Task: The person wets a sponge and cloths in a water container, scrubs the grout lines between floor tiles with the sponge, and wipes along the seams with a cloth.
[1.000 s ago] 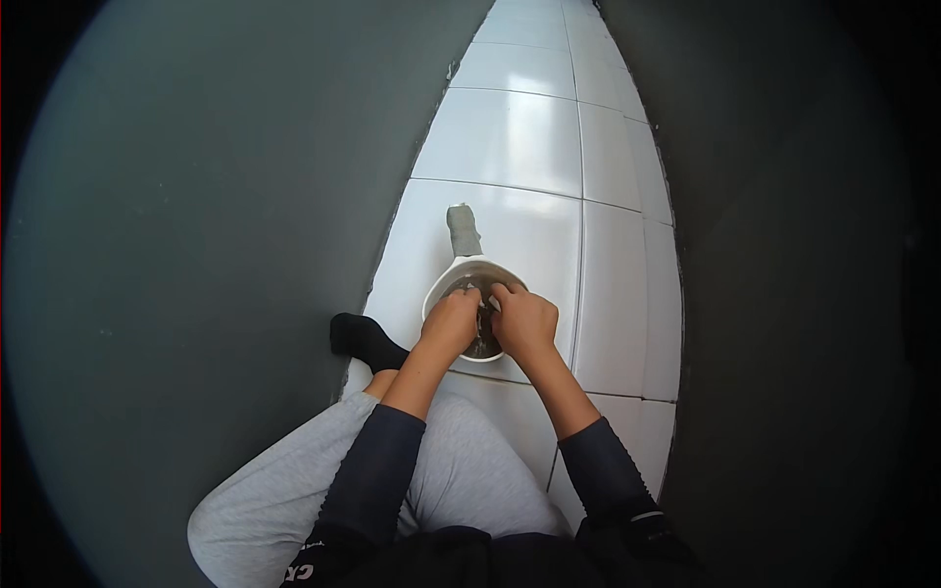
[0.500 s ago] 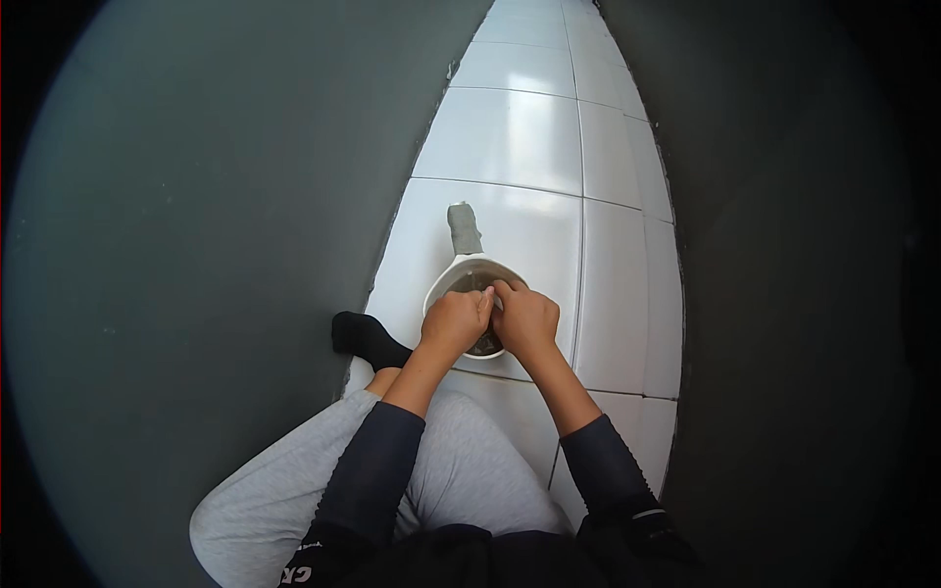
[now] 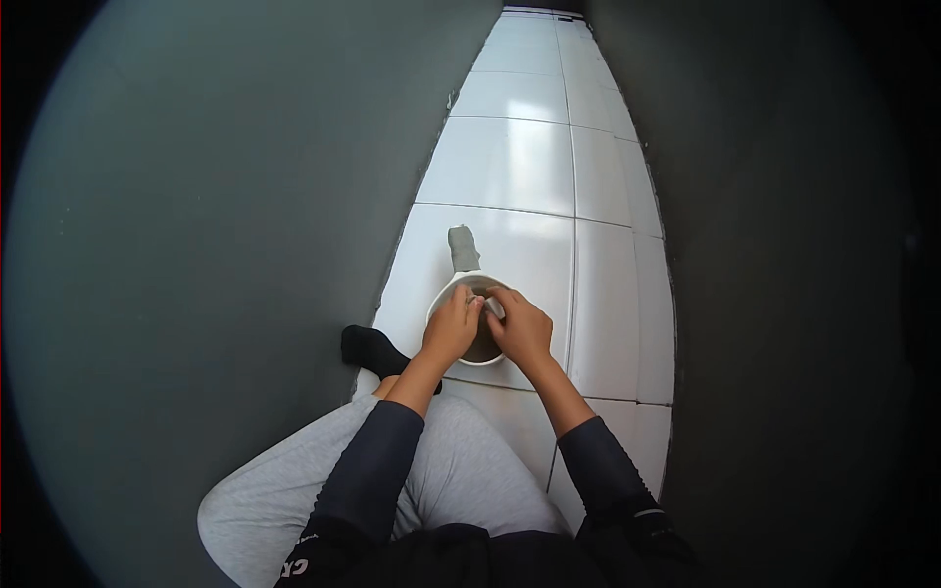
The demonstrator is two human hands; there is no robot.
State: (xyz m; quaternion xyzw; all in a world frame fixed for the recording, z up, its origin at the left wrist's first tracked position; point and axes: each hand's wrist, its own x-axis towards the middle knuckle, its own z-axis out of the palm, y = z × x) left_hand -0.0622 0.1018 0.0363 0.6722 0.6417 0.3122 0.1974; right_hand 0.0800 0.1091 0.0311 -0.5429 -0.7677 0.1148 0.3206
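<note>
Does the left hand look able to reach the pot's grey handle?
Likely yes: the grey handle lies just beyond the left hand, past the pot's rim, and nothing visible covers it.

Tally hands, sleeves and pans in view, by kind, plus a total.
Hands: 2, left hand and right hand
Sleeves: 2, left sleeve and right sleeve
Pans: 1, the white pan
Total: 5
</note>
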